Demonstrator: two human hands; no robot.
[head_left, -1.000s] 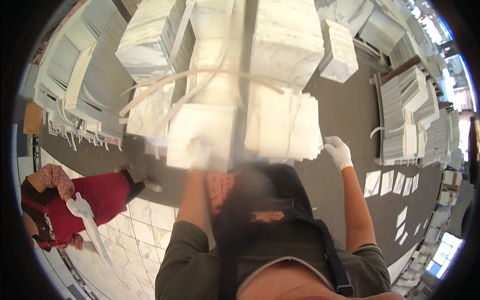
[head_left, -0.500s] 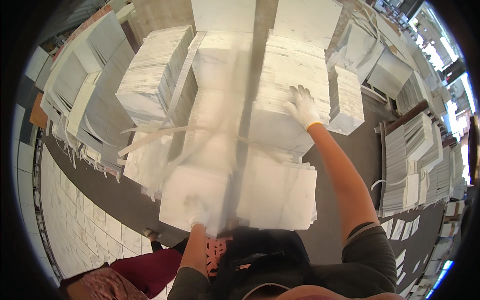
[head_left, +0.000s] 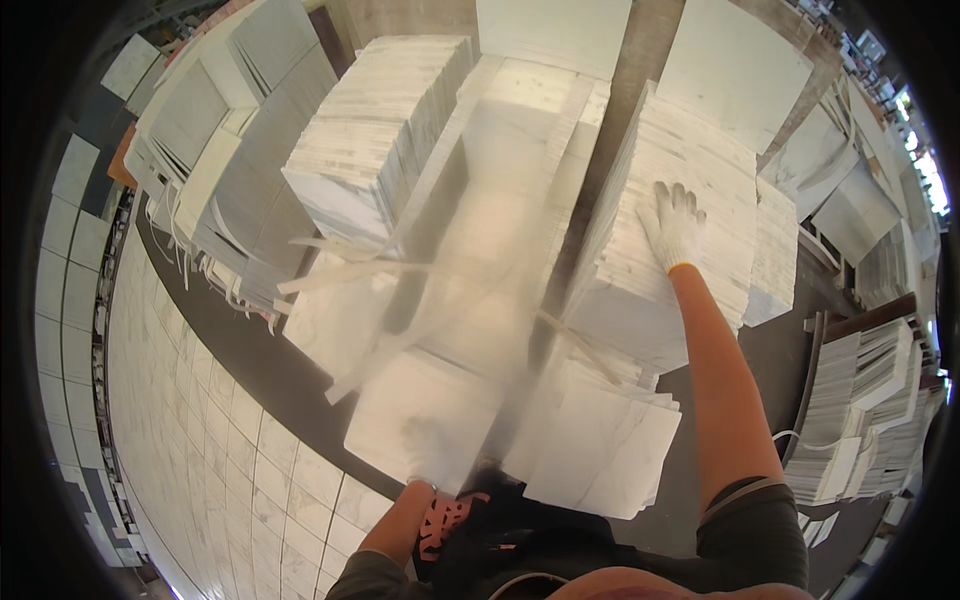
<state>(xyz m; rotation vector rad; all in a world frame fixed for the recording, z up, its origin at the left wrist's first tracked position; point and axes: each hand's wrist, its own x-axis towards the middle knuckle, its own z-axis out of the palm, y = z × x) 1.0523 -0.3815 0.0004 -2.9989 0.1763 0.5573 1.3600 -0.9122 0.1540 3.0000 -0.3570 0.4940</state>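
Note:
My left hand (head_left: 428,450), in a white knit glove, lies against the pale face of a marble tile (head_left: 440,392) at the front of the middle row. Its outline is hazy, but the fingers look flat on the stone. My right hand (head_left: 675,225), gloved with a yellow cuff, is laid with fingers spread on top of a long row of upright marble tiles (head_left: 700,140). Neither hand has a grip on a tile. A lower group of white tiles (head_left: 605,430) stands nearer me, below the right-hand row.
Another stack of grey-veined tiles (head_left: 370,130) rises at the left. Pale loose straps (head_left: 372,345) stretch across the middle row. Large slabs (head_left: 735,70) lean at the back. A rack of thin tiles (head_left: 850,410) stands at far right, and light floor tiles (head_left: 230,400) cover the left.
The view has turned, moving the stacks rightward and tilting them. Both hands still rest on the stone. The person in maroon at lower left has gone out of view.

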